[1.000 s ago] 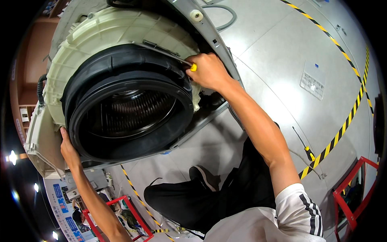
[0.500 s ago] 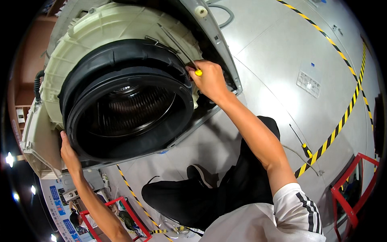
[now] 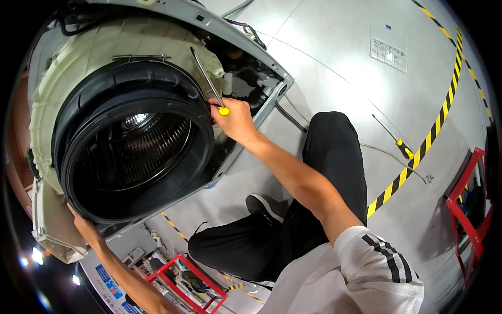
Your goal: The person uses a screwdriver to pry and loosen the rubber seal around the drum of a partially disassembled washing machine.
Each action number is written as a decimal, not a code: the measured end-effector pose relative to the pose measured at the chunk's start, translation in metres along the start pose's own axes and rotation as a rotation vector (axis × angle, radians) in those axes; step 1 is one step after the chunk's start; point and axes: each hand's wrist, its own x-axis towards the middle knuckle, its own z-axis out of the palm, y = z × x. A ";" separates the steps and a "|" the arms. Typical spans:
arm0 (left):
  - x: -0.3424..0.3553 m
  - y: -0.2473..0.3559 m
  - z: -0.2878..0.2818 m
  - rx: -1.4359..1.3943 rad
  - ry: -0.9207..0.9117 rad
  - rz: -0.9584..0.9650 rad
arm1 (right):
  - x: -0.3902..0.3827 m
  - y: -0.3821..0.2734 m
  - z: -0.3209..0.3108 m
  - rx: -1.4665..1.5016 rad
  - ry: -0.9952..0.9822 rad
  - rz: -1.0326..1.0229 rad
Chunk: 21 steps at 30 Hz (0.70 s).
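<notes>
My right hand (image 3: pixel 234 119) is closed round the yellow handle of a screwdriver (image 3: pixel 205 73), its metal shaft pointing up and left. Its fingertips are at the right edge of a black rubber door gasket (image 3: pixel 133 102) on a front-loading washing machine. At the gasket's lower left, my left hand (image 3: pixel 86 230) rests against the rim with a finger stretched along it; its other fingers are partly hidden. A wire clamp with a spring (image 3: pixel 141 56) lies along the gasket's top edge, against the cream plastic tub (image 3: pixel 47 112). Inside shows the metal drum (image 3: pixel 151 152).
Grey cabinet edge (image 3: pixel 240 44) runs along the machine's right side. Another yellow-and-black screwdriver (image 3: pixel 402 147) lies on the floor beside a cable and striped tape (image 3: pixel 444 118). Farther off are a clear parts case (image 3: pixel 388 55) and red-framed carts (image 3: pixel 463 220), one holding tools.
The view has shifted, so the machine sits farther left and lower. My right hand still holds the screwdriver at the gasket's right edge; my left hand stays low, its fingers now less visible.
</notes>
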 end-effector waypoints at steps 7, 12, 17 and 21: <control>-0.006 0.006 0.005 0.008 0.018 0.029 | 0.005 0.002 0.001 -0.102 0.018 -0.041; -0.017 0.015 0.011 -0.107 0.035 0.003 | 0.009 -0.001 0.003 -0.167 0.070 -0.054; -0.034 0.018 0.018 -0.308 0.104 -0.065 | 0.012 -0.011 0.005 -0.214 0.066 -0.022; -0.034 0.009 0.018 -0.408 0.054 -0.043 | 0.014 -0.005 0.008 -0.199 0.097 -0.057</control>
